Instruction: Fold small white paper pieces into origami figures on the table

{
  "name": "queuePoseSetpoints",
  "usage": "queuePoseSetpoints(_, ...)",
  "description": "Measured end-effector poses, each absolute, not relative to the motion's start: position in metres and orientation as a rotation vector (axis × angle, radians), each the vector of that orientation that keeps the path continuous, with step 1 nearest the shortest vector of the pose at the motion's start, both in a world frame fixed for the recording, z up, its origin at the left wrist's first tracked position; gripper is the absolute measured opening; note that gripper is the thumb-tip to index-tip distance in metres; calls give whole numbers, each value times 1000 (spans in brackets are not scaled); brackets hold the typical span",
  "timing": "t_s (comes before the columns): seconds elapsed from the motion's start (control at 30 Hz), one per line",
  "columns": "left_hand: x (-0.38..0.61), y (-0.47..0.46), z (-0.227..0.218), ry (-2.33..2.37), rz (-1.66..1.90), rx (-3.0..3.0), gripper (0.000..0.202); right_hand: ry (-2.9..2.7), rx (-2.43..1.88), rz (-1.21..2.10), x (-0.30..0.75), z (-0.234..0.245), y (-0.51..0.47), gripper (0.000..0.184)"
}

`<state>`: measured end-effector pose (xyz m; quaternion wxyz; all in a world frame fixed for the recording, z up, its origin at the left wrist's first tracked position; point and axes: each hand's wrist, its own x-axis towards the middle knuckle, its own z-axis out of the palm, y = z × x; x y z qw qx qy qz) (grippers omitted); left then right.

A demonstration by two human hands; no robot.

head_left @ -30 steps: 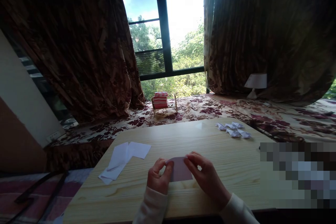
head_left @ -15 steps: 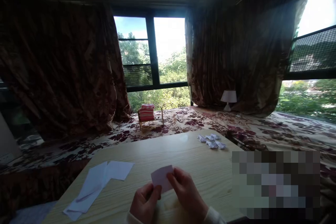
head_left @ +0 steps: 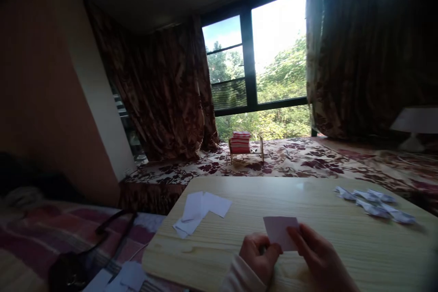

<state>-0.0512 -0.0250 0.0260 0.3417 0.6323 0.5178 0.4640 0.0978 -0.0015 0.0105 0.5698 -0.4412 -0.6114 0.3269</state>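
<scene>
A small, pale, roughly rectangular piece of paper [head_left: 279, 232] is held up above the table by both hands. My left hand [head_left: 259, 255] pinches its lower left corner between thumb and curled fingers. At its right edge, my right hand [head_left: 316, 251] grips it with thumb and fingers. Loose white paper sheets [head_left: 195, 212] lie overlapping on the left part of the wooden table [head_left: 246, 191]. Several small folded white paper pieces [head_left: 374, 203] sit grouped on the table's right side, apart from my hands.
Beyond the table, a small gold-coloured rack [head_left: 263, 148] holds a stack of red-striped cloths [head_left: 240, 142] on the flowered window seat. A white lamp [head_left: 415, 125] stands at right. More papers [head_left: 128, 277] and a dark bag [head_left: 68, 271] lie on the bed at lower left.
The view has swung left, bringing the bed, bag and wall into sight. Both hands keep hold of the paper, which now stands less tilted.
</scene>
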Motion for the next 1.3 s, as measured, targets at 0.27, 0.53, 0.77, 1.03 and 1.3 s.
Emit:
queuePoseSetpoints(0.27,-51,-31,32,1381,1231,1746,25,-1519,-997,696,103,14,-1,31)
queuePoseSetpoints(0.53,-51,-17,24,1172,1239,1720,18,-1571,-1079,709,102,18,-6,31)
queuePoseSetpoints(0.77,-49,-11,20,1098,1213,1786,10,-1517,-1087,778,106,17,-3,30)
queuePoseSetpoints(1.03,-52,-16,26,1179,1295,1827,17,-1485,-938,979,104,32,-9,26)
queuePoseSetpoints(1.3,-52,-16,25,1179,1338,1877,18,-1576,-904,1130,100,24,-8,28)
